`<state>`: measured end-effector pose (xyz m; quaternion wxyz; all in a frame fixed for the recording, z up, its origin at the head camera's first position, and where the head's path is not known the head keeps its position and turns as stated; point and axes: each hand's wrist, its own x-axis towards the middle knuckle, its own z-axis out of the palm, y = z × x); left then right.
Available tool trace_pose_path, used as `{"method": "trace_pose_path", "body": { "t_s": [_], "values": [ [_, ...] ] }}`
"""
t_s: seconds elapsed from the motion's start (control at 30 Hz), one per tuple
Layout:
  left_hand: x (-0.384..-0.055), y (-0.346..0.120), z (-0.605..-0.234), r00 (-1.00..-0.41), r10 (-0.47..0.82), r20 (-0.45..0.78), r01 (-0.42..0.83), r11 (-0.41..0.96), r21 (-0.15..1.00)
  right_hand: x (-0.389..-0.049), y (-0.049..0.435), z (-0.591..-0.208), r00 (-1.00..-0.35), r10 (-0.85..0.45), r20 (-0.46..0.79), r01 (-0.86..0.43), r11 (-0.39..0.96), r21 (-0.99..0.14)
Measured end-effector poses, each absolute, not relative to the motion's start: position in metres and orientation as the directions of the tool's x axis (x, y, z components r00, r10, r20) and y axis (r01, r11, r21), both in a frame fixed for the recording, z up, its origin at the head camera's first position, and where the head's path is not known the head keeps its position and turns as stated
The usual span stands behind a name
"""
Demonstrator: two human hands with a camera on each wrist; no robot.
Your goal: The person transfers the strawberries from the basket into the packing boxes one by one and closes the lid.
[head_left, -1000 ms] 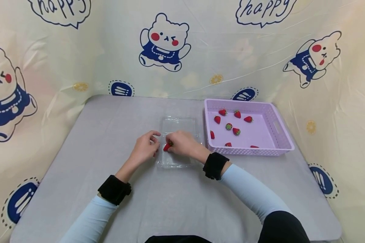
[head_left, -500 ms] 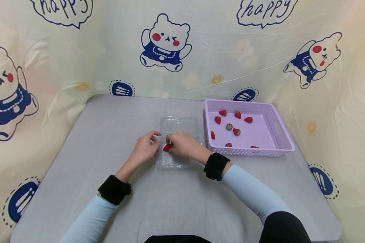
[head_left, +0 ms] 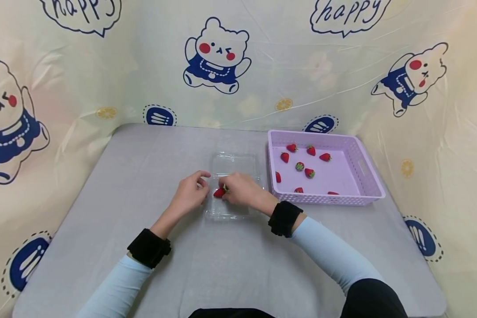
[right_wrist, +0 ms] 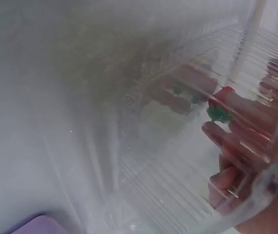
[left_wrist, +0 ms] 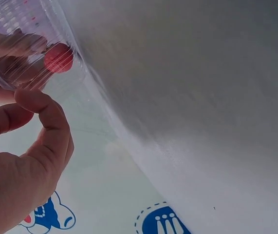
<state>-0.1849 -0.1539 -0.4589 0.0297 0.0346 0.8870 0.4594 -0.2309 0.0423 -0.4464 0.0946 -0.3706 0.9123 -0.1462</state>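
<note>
A clear plastic clamshell box [head_left: 227,213] lies opened on the table, its lid half [head_left: 233,161] at the back. My right hand [head_left: 241,189] reaches over the front half and pinches a red strawberry [head_left: 218,193] by its leafy end, the tip pointing left. Through the clear plastic of the right wrist view, the green leaves of that strawberry [right_wrist: 220,114] show between the fingertips. My left hand [head_left: 189,193] is at the left edge of the box with loosely curved fingers. In the left wrist view, its index fingertip [left_wrist: 27,100] is right at the plastic rim, close to the thumb.
A lilac perforated basket [head_left: 351,176] stands to the right of the box, with several strawberries [head_left: 309,172] scattered inside. A grey cloth [head_left: 151,150] covers the table. A printed curtain [head_left: 262,66] rises behind it and at both sides.
The right hand has shifted very slightly right, still pinching the strawberry over the box. The left hand, box and basket have stayed in place.
</note>
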Motion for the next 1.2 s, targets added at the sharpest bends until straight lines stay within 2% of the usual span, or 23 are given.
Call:
{"method": "trace_pose_path", "body": {
  "t_s": [0.2,1.2],
  "values": [
    [-0.1847,-0.1535,-0.4577,-0.997,0.078,-0.028,0.022,0.578,0.816,-0.2319,0.0445,-0.4435,-0.716,-0.695,-0.066,-0.647,0.696,-0.311],
    [-0.1866,-0.1515,-0.4585,-0.998,0.061,-0.012,0.027,0.597,0.801,-0.2313,0.0465,-0.4472,-0.711,-0.702,-0.045,-0.653,0.682,-0.330]
  ]
}}
